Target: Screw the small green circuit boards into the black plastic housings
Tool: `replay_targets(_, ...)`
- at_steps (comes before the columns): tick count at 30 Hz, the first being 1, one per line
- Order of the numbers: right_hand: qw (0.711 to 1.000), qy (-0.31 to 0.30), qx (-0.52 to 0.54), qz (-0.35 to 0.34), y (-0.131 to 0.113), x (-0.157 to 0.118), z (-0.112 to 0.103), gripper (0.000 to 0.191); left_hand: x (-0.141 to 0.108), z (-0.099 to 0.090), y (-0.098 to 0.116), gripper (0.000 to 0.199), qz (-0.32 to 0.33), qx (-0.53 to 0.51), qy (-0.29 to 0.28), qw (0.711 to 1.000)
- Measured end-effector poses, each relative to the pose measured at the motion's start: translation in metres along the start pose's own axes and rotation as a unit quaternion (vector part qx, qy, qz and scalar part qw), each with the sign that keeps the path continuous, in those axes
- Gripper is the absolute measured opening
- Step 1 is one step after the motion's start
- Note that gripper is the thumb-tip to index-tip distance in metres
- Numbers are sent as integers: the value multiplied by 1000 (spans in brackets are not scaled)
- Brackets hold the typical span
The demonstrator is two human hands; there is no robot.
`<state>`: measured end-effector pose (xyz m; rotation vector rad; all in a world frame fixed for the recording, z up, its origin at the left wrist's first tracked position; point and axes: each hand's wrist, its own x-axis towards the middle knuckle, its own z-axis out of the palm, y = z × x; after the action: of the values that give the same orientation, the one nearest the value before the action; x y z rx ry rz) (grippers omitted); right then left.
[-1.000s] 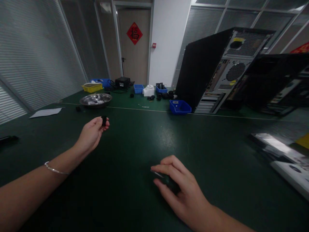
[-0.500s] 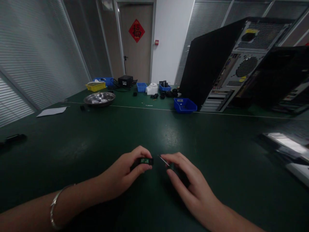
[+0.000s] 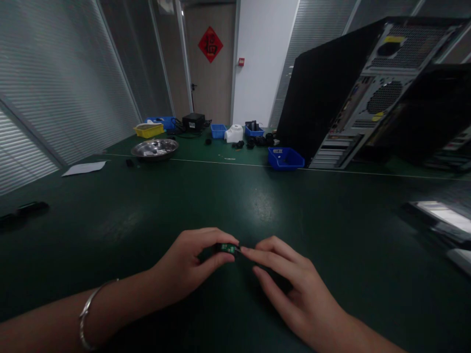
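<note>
My left hand point(image 3: 198, 260) is closed, pinching a small black piece with a green circuit board point(image 3: 227, 248) between thumb and fingers. At the right end of this board a thin metallic part point(image 3: 237, 250) shows. My right hand point(image 3: 294, 279) is beside it, the index fingertip touching or nearly touching that metallic end. The right thumb stands apart from the index finger, and no object can be seen between them.
On the green table point(image 3: 165, 196) lie a steel bowl point(image 3: 155, 149), a white paper sheet point(image 3: 84, 168) and a blue bin point(image 3: 286, 158). A black computer tower point(image 3: 327, 93) stands at back right. Dark objects point(image 3: 33, 208) lie at far left.
My right hand has moved its index finger left to the board's end. The thin metal part seen in the right fingers earlier now appears at that end.
</note>
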<state>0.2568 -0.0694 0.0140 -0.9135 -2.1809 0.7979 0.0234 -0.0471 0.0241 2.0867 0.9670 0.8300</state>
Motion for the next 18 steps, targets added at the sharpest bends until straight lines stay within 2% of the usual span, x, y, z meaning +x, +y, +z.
replay_targets(6,1000,-12,-11,12,0,1,-1,40,1,0,-2,21,16,6,-8,1000)
replay_targets(18,999,9,45,-1,-2,1,1,40,0,-1,0,20,-48,-78,-7,996)
